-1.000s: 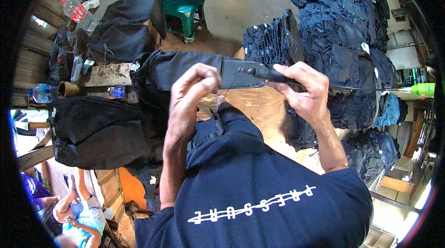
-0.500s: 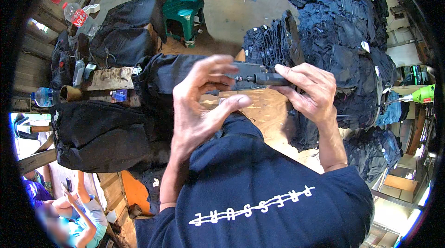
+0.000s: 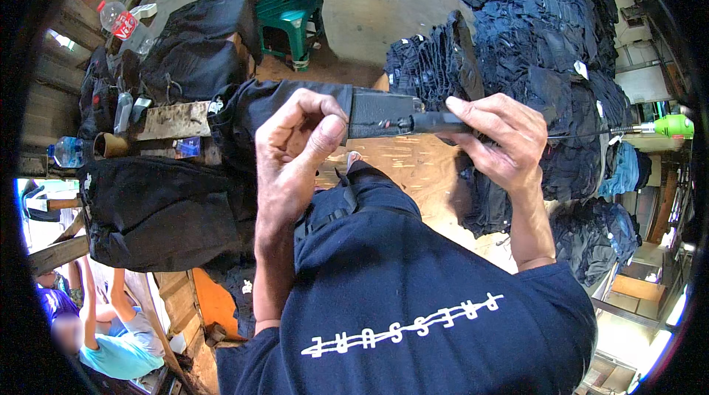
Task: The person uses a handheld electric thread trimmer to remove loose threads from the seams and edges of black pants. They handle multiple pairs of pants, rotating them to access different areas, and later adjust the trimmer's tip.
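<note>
My right hand (image 3: 502,133) grips a black rotary handpiece (image 3: 436,123), its narrow end turned to the left. From its rear a thin cable leads right to a green tool (image 3: 672,127). A black garment leg (image 3: 258,103) is drawn over a dark flat board (image 3: 384,108), whose bare end sticks out past the hem. At that hem my left hand (image 3: 299,136) is closed, thumb and forefinger pinched on the cloth. The handpiece's tip lies over the board, a little right of the hem and apart from my left fingers.
Large heaps of dark garments (image 3: 546,40) fill the right side. More black cloth (image 3: 162,210) hangs at the left. Beyond stands a green plastic stool (image 3: 289,18). Bottles (image 3: 117,19) and a brown cup (image 3: 111,145) sit at the left. Another person (image 3: 118,351) is at the lower left.
My left hand has gone from open fingers near the handpiece's tip to a pinch at the hem, moving left. My right hand and the handpiece have shifted slightly right. The other person's arms have risen.
</note>
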`<move>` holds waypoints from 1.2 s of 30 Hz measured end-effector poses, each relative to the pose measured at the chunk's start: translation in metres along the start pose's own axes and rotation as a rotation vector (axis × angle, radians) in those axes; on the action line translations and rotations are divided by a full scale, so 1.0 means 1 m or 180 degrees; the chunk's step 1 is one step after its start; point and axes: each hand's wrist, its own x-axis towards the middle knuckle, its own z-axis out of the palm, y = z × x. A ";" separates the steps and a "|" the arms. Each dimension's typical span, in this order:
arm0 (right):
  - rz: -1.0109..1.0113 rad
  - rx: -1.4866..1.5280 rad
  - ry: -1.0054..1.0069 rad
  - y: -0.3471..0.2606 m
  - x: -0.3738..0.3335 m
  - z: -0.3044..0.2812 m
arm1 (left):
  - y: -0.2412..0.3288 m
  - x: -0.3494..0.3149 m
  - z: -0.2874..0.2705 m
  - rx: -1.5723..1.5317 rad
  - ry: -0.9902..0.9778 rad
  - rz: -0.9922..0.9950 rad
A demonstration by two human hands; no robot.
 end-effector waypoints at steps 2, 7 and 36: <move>-0.0047 0.0026 -0.0097 -0.001 -0.002 0.000 | 0.002 0.001 0.007 -0.0368 0.0012 -0.0240; 0.0247 0.0296 -0.0240 -0.006 -0.009 0.010 | -0.005 0.027 0.033 0.2017 0.0578 0.0541; 0.1518 0.1024 -0.1186 -0.003 -0.040 0.069 | -0.073 -0.006 -0.025 0.2145 0.0061 -0.0593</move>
